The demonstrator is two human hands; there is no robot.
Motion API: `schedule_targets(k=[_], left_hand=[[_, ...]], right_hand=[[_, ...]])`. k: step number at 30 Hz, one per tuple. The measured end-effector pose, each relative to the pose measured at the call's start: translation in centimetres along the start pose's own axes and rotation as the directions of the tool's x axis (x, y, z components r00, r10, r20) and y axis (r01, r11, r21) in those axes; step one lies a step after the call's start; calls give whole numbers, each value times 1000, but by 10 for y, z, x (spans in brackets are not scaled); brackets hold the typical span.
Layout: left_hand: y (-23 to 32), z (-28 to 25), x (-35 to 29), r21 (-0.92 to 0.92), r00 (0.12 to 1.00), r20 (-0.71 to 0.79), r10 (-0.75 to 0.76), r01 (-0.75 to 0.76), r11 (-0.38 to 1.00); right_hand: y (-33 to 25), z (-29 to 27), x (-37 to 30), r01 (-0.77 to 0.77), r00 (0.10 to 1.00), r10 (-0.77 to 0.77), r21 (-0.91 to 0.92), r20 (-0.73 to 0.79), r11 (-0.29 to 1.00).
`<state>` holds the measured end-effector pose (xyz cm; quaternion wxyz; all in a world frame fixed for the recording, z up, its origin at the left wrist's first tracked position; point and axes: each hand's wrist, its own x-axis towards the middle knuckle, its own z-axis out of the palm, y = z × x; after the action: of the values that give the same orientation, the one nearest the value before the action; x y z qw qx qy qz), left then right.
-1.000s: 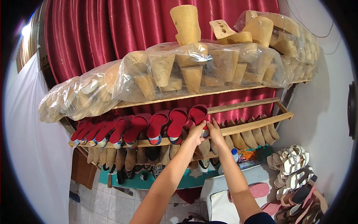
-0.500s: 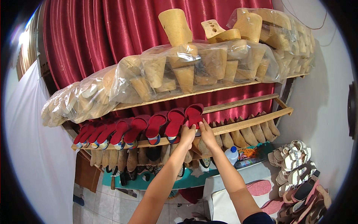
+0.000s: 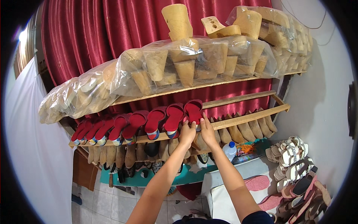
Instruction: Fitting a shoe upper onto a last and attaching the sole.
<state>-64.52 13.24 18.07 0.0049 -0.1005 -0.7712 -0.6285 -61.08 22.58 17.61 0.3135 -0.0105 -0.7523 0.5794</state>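
now left grip (image 3: 187,134) and right grip (image 3: 207,131) clasp a red slipper (image 3: 193,110), straighter than before.

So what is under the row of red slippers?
A wooden rail, with wooden shoe lasts lower down. Beneath the rightmost slipper, the left hand and right hand cover part of the rail, so that stretch is hidden.

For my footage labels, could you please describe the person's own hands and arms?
The left hand and right hand are bare, with no gloves, rings or watches visible. The forearms are uncovered. A dark navy sleeve shows on the right; none shows on the left.
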Motion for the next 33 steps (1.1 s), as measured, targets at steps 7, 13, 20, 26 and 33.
schedule_targets(k=[7,13,20,26,33], left_hand=[[3,-1,-37,214,963,-56,263,-246,945],[0,-9,-95,178,972,45,233,-237,955],[-17,2,-192,124,929,313,198,-246,961],[-50,9,-284,15,767,621,161,-217,976],[-71,21,-396,-73,553,818,158,-172,982]], right_hand=[[-3,-3,-32,95,992,-107,-162,-70,982],[-20,-15,-89,73,993,-101,-336,-66,939],[-16,-42,-200,-73,980,-31,-493,-199,867],[-31,-63,-321,-268,921,92,-446,-377,854],[-52,-93,-448,-437,807,103,-471,-582,766]])
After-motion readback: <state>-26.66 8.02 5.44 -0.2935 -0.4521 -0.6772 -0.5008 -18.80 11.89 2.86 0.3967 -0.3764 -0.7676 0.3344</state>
